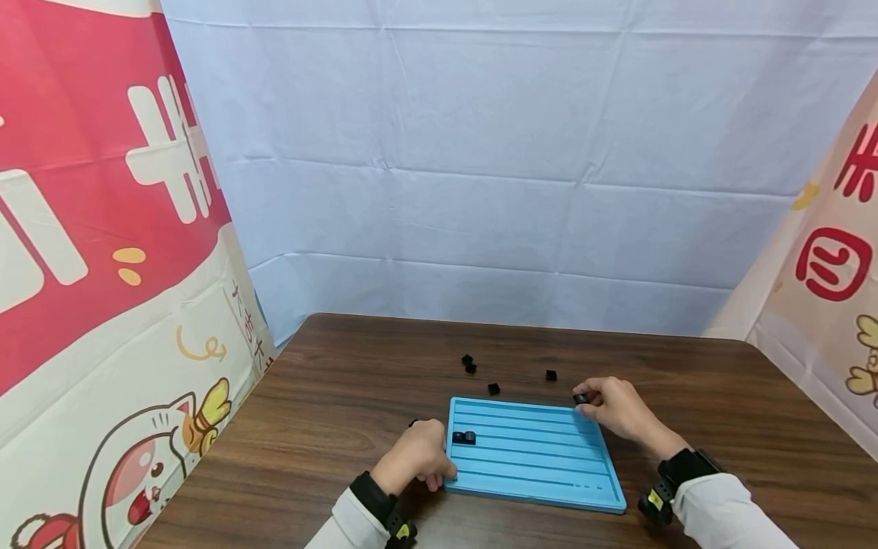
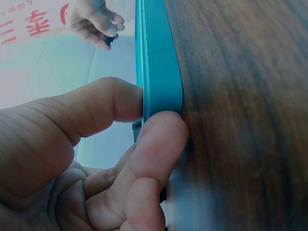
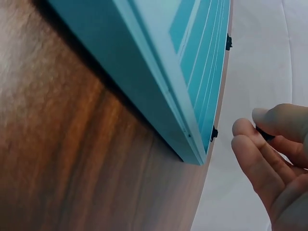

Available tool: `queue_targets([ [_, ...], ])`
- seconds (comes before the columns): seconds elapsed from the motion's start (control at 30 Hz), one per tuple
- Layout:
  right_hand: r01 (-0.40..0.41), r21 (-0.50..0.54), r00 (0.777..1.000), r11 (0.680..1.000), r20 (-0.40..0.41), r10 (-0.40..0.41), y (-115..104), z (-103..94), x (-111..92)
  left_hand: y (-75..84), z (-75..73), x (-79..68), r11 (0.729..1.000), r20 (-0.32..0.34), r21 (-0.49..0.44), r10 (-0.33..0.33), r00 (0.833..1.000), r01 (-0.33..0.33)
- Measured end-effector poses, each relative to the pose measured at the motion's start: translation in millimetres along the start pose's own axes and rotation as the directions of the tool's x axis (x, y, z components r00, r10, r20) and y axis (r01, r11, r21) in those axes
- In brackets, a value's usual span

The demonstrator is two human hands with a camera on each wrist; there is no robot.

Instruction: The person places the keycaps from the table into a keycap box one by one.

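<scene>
A shallow light-blue tray with long parallel ridges lies on the table. My left hand pinches its near left corner, the thumb on the rim and a curled finger against the outer side wall. Two small black keycaps sit side by side between ridges at the tray's left end. Over the far right corner, my right hand holds another black keycap between thumb and fingertips. In the right wrist view the fingers mostly cover that keycap.
Beyond the tray's far edge several loose black keycaps lie on the brown wooden table: one keycap close to the rim, another keycap to the right, and a touching pair farther back. Cloth hangings enclose the table.
</scene>
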State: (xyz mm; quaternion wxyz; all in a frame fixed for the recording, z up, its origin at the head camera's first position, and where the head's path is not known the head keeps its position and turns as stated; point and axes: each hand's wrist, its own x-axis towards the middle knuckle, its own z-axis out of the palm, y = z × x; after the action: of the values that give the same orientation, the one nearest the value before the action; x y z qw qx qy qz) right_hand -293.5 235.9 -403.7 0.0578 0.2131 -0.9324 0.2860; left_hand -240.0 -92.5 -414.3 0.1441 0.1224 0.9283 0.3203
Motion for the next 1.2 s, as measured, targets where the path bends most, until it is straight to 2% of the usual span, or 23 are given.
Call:
queue_targets([
  [0.27,-0.047,0.043,0.999,0.998,-0.013,0.048,-2.4,2.4,-1.6,0.0,-0.6,-1.6,1.000,-0.001,-0.011,0.007,1.000,-0.007],
  [0.57,-0.043,0.020,0.999,0.999,-0.027,0.044,-2.0,2.0,-1.1,-0.3,0.0,-0.6,1.000,-0.002,0.001,-0.003,1.000,0.003],
  [0.8,-0.043,-0.018,0.996,0.999,-0.083,0.041,-4.2,2.4,-2.6,-0.8,0.4,-0.4,1.000,0.004,0.012,-0.009,1.000,0.009],
  [1.07,-0.118,0.102,0.989,0.988,-0.079,0.126,-5.2,1.8,0.0,-0.5,-0.3,-0.8,1.000,0.001,-0.003,-0.003,1.000,0.003],
  [1.2,-0.126,0.126,0.988,0.984,-0.073,0.136,-4.7,2.0,0.6,-0.7,-0.1,-0.8,1.000,0.000,-0.001,-0.003,1.000,0.003],
])
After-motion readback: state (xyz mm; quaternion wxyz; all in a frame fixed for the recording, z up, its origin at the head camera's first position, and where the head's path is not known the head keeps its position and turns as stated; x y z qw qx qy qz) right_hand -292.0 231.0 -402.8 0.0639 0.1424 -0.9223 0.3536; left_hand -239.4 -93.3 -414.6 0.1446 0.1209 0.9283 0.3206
